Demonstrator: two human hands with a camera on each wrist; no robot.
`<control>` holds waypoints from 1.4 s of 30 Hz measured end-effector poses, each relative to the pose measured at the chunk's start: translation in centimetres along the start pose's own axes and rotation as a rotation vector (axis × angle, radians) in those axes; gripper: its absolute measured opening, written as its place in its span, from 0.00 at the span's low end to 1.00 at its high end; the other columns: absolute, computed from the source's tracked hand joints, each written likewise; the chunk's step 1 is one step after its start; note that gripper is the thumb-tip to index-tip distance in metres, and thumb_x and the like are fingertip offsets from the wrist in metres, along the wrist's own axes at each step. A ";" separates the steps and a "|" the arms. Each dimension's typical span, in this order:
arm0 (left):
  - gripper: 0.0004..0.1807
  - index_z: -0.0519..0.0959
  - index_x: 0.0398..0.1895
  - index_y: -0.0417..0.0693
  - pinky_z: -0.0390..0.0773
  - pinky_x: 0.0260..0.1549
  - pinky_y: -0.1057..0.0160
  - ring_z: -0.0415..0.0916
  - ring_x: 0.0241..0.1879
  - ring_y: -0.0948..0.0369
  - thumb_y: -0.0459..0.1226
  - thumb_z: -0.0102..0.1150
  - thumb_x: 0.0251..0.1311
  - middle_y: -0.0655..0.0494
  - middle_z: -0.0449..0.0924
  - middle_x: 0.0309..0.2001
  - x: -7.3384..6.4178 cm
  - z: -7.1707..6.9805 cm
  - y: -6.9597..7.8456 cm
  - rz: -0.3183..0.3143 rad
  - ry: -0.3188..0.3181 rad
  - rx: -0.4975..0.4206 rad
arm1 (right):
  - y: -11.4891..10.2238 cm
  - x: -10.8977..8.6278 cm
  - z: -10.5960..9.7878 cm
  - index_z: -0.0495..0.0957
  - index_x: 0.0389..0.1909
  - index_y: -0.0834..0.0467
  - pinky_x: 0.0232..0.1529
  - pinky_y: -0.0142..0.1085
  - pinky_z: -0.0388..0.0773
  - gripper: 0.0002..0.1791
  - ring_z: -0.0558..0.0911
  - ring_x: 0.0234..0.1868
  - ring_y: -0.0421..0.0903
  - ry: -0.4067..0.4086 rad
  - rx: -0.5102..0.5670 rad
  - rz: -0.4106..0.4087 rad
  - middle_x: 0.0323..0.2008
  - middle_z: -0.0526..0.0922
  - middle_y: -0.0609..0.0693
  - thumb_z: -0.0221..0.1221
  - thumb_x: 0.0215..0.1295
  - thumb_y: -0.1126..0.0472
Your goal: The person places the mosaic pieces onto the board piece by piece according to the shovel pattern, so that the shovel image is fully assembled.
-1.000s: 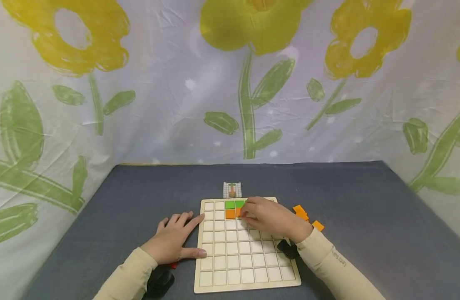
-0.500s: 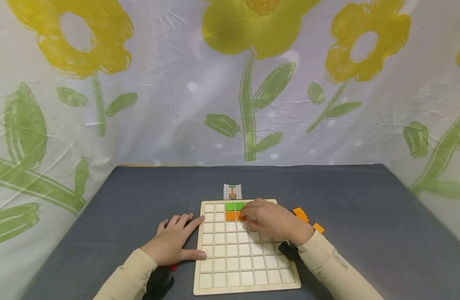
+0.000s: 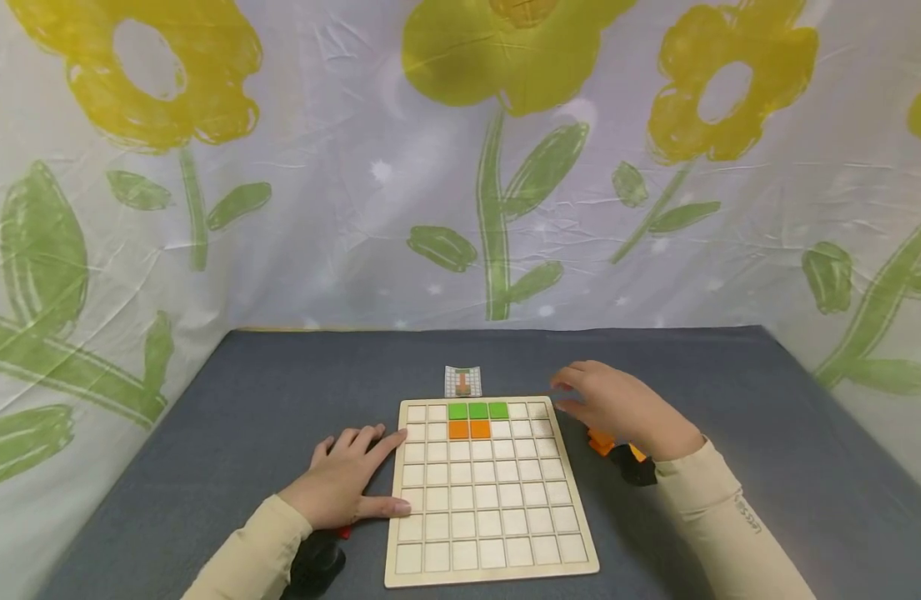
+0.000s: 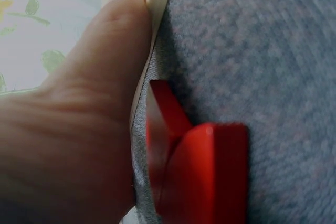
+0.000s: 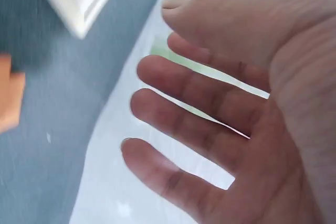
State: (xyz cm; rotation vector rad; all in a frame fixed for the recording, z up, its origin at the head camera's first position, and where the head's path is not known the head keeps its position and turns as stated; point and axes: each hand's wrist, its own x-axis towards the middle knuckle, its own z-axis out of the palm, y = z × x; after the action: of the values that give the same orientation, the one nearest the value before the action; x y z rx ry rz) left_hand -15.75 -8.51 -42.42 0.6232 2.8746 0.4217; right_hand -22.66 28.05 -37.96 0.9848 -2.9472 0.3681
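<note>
A pale wooden grid board (image 3: 490, 523) lies on the dark table. Along its far row sit three green tiles (image 3: 478, 411), with two orange tiles (image 3: 459, 430) in the row below. The left hand (image 3: 349, 477) rests at the board's left edge, fingers spread, thumb and forefinger touching the rim. Raised off the board's far right corner, the right hand (image 3: 621, 407) has loosely bent, parted fingers; its palm is bare in the right wrist view. Loose orange tiles (image 3: 599, 442) lie beneath it, partly covered. Red pieces (image 4: 202, 174) lie by the left hand's thumb.
A small printed pattern card (image 3: 463, 382) lies just beyond the board's far edge. Black wrist cameras (image 3: 317, 565) sit under both wrists. Behind the table hangs a cloth with yellow flowers (image 3: 498, 208).
My right hand has let go at the board's upper rows and moved right, over toward the loose orange tiles. A third green tile now shows. The left hand stays put.
</note>
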 end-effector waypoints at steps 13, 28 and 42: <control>0.50 0.60 0.73 0.57 0.59 0.53 0.28 0.60 0.64 0.42 0.71 0.54 0.49 0.43 0.61 0.68 0.0 -0.1 0.1 -0.013 -0.010 -0.009 | 4.4 -1.0 -1.1 0.76 0.53 0.63 0.36 0.39 0.76 0.17 0.77 0.35 0.44 -0.143 0.103 0.162 0.37 0.80 0.50 0.61 0.64 0.62; 0.51 0.59 0.73 0.57 0.59 0.53 0.28 0.61 0.63 0.43 0.72 0.53 0.49 0.43 0.62 0.67 0.2 0.1 -0.1 -0.006 0.001 0.013 | 4.1 -1.0 0.5 0.76 0.46 0.59 0.36 0.39 0.75 0.22 0.76 0.31 0.42 -0.358 0.198 0.294 0.31 0.78 0.47 0.69 0.56 0.52; 0.51 0.59 0.73 0.57 0.60 0.53 0.29 0.61 0.63 0.43 0.72 0.53 0.49 0.43 0.62 0.67 0.1 0.1 -0.1 -0.004 0.005 0.024 | 3.7 -1.1 0.4 0.75 0.43 0.58 0.32 0.38 0.73 0.16 0.74 0.30 0.43 -0.360 0.204 0.288 0.31 0.76 0.48 0.68 0.57 0.60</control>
State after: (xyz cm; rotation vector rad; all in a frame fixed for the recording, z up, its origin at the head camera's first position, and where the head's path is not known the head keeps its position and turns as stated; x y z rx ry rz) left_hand -15.84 -8.50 -42.58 0.6208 2.8888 0.3896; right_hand -23.92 31.47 -39.28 0.7009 -3.4502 0.5606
